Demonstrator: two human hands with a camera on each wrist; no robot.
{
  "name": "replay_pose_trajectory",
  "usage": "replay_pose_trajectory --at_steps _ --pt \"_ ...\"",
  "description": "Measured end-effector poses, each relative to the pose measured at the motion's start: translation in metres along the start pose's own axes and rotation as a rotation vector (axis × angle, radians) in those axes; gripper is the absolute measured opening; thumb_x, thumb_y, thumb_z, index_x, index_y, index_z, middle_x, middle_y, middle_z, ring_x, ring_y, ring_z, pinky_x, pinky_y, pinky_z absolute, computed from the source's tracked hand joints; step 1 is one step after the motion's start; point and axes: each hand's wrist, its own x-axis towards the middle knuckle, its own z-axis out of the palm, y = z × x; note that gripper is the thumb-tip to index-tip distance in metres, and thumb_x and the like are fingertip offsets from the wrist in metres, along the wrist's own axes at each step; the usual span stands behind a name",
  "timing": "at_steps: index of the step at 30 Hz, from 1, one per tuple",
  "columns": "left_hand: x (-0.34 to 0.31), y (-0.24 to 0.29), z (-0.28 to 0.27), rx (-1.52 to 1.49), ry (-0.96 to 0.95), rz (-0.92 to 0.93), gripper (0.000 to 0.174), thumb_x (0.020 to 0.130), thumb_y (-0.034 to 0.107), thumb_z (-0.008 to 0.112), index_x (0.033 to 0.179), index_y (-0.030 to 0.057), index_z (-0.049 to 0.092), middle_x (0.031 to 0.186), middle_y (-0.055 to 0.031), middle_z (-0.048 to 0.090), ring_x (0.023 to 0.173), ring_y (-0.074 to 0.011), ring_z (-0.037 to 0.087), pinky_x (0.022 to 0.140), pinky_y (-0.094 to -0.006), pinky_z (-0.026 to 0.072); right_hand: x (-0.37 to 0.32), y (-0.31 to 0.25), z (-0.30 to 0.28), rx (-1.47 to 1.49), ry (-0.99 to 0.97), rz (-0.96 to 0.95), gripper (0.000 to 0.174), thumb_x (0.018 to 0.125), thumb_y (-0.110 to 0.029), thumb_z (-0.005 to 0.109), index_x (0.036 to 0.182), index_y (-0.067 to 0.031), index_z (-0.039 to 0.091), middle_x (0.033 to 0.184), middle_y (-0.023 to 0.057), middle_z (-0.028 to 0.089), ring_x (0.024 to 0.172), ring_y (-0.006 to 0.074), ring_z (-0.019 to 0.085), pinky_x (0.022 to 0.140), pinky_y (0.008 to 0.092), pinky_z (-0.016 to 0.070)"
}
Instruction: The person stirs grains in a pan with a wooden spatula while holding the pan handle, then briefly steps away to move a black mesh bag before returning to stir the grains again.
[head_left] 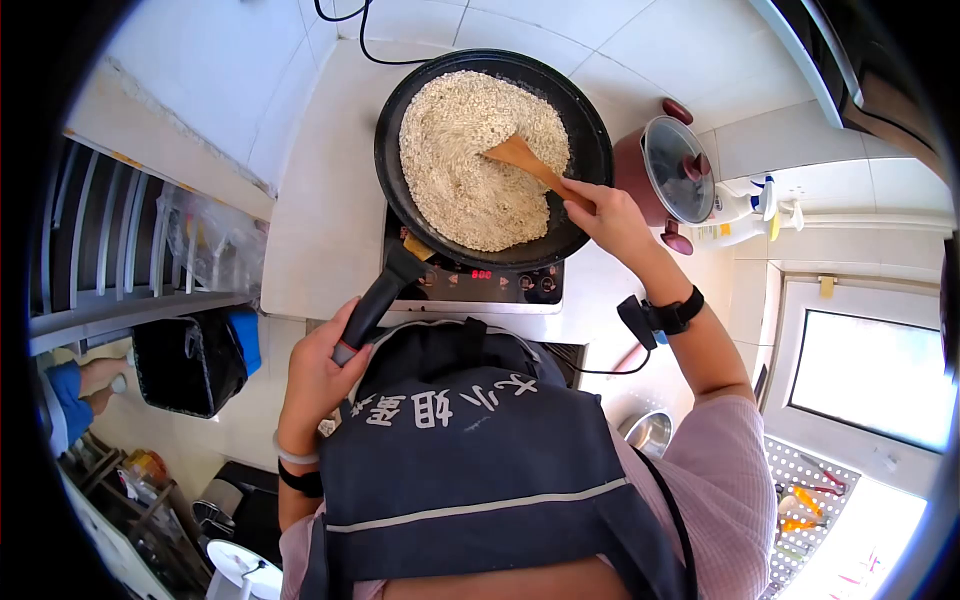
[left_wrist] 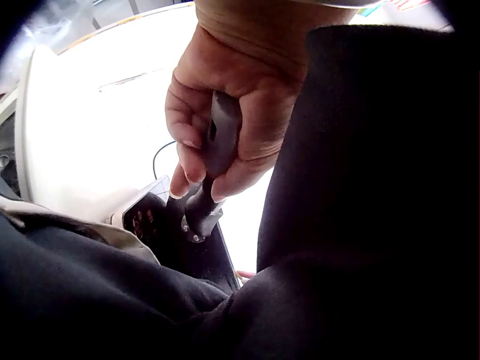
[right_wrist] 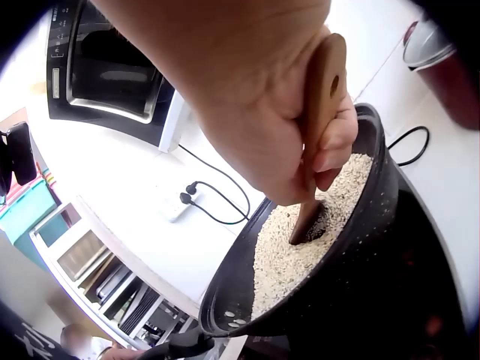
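A black frying pan (head_left: 588,130) holds a broad layer of small pale grains (head_left: 460,120) that look like sesame seeds. My left hand (head_left: 325,365) grips the pan's black handle (head_left: 378,300); in the left wrist view its fingers curl round the handle end (left_wrist: 223,142). With my right hand (head_left: 608,222) I hold a wooden spatula (head_left: 525,158), its blade dipped into the grains toward the pan's right side. The right wrist view shows the spatula's handle (right_wrist: 322,90) running through my right hand (right_wrist: 255,112), the blade tip buried in the grains.
Beneath the pan, an induction cooker (head_left: 510,283) shows red digits. A lidded maroon pot (head_left: 640,175) stands close at the right, with spray bottles (head_left: 735,210) beyond it. A black bin (head_left: 180,365) stands on the floor at left, near another person's legs (head_left: 98,378).
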Motion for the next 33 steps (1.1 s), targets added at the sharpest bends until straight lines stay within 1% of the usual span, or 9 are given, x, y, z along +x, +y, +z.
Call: replay_pose_trajectory --at_steps 5,7,15,18,20,23,27,29,33 --pt "0.000 0.000 0.001 -0.019 0.017 0.003 0.056 0.079 0.001 0.070 0.133 0.0008 0.055 0.103 -0.0170 0.069 0.084 -0.0162 0.063 0.080 -0.0269 0.0491 0.003 -0.017 -0.004 0.084 -0.084 0.101 0.036 0.088 -0.021 0.065 0.120 -0.0064 0.066 0.087 0.0231 0.068 0.078 0.0361 0.067 0.070 0.0403 0.0521" --pt "0.000 0.002 -0.001 -0.031 0.006 -0.021 0.056 0.079 0.001 0.070 0.133 0.0006 0.056 0.102 -0.0169 0.069 0.084 -0.0161 0.063 0.080 -0.0272 0.0492 0.000 -0.014 -0.002 0.207 -0.083 0.090 0.036 0.089 -0.017 0.066 0.123 -0.0064 0.066 0.069 0.0145 0.060 0.057 0.0168 0.052 0.059 0.0291 0.0452" --pt "0.000 -0.001 -0.002 0.006 0.001 0.006 0.056 0.079 0.003 0.070 0.133 0.0002 0.055 0.098 -0.0151 0.068 0.082 -0.0156 0.061 0.079 -0.0274 0.0486 -0.025 -0.047 -0.026 0.051 -0.173 -0.057 0.035 0.088 -0.014 0.066 0.122 -0.0065 0.066 0.073 0.0159 0.064 0.059 0.0196 0.055 0.060 0.0313 0.0455" --pt "-0.001 0.000 -0.001 -0.015 0.003 -0.017 0.056 0.079 0.005 0.072 0.133 0.0045 0.056 0.099 -0.0200 0.069 0.084 -0.0297 0.068 0.078 -0.0315 0.0509 -0.046 -0.045 -0.053 -0.049 -0.224 -0.127 0.035 0.087 -0.011 0.066 0.121 -0.0064 0.067 0.075 0.0159 0.064 0.061 0.0201 0.057 0.062 0.0314 0.0461" --pt "-0.002 0.004 0.000 -0.033 0.000 -0.035 0.056 0.080 0.003 0.070 0.133 0.0001 0.055 0.092 -0.0121 0.066 0.077 -0.0151 0.058 0.076 -0.0266 0.0477 -0.056 -0.044 -0.080 -0.076 -0.257 -0.130 0.035 0.086 -0.010 0.066 0.120 -0.0063 0.067 0.075 0.0156 0.064 0.062 0.0201 0.057 0.063 0.0313 0.0462" --pt "-0.002 0.006 0.001 -0.002 0.012 -0.012 0.056 0.080 0.003 0.069 0.133 0.0002 0.055 0.089 -0.0108 0.065 0.075 -0.0146 0.056 0.074 -0.0261 0.0472 -0.067 -0.049 -0.129 0.001 -0.328 0.077 0.034 0.084 -0.011 0.066 0.118 -0.0063 0.068 0.075 0.0178 0.064 0.061 0.0243 0.058 0.062 0.0345 0.0462" --pt "-0.003 0.008 0.004 -0.004 0.021 -0.018 0.056 0.079 0.003 0.069 0.133 0.0005 0.055 0.087 -0.0101 0.064 0.073 -0.0140 0.054 0.073 -0.0261 0.0469 -0.074 -0.047 -0.164 -0.017 -0.484 0.146 0.035 0.085 -0.012 0.066 0.119 -0.0053 0.068 0.073 0.0139 0.065 0.059 0.0168 0.056 0.059 0.0305 0.0443" --pt "-0.004 0.011 0.004 -0.016 0.001 -0.051 0.056 0.079 0.004 0.071 0.133 0.0018 0.056 0.099 -0.0203 0.068 0.084 -0.0274 0.067 0.078 -0.0304 0.0501 -0.070 -0.043 -0.161 -0.038 -0.555 0.121 0.034 0.086 -0.012 0.066 0.120 -0.0050 0.068 0.072 0.0129 0.065 0.059 0.0153 0.055 0.058 0.0296 0.0436" --pt "-0.005 0.012 0.005 0.011 0.013 -0.044 0.056 0.079 0.004 0.071 0.133 0.0016 0.055 0.099 -0.0204 0.068 0.084 -0.0270 0.067 0.079 -0.0305 0.0502 -0.052 -0.047 -0.111 0.020 -0.606 -0.044 0.036 0.092 -0.024 0.059 0.121 -0.0038 0.066 0.075 0.0186 0.065 0.062 0.0299 0.060 0.061 0.0370 0.0461"
